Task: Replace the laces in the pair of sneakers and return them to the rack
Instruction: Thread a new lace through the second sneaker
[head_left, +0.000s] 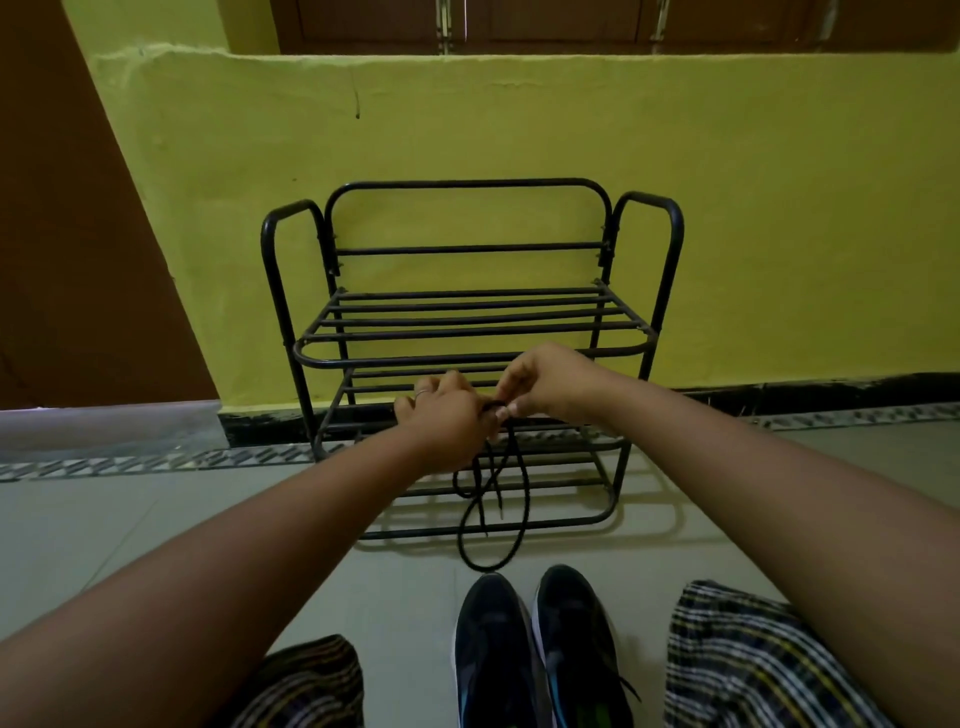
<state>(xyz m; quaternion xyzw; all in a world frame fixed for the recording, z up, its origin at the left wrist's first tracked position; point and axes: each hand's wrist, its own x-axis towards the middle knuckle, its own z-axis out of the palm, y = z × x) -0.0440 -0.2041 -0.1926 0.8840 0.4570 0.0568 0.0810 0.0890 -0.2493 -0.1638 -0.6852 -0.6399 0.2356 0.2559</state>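
A single wide-angle view, worn on the person's head, looks forward and steeply down over both outstretched forearms. It faces a yellow wall (519, 145) at 12 o'clock, with the black metal rack (467, 322) standing against it at middle distance. The floor (156, 519) fills the lower half, and the sneakers (540, 654) lie closest, at 6 o'clock. Straight edges bow toward the frame's borders.
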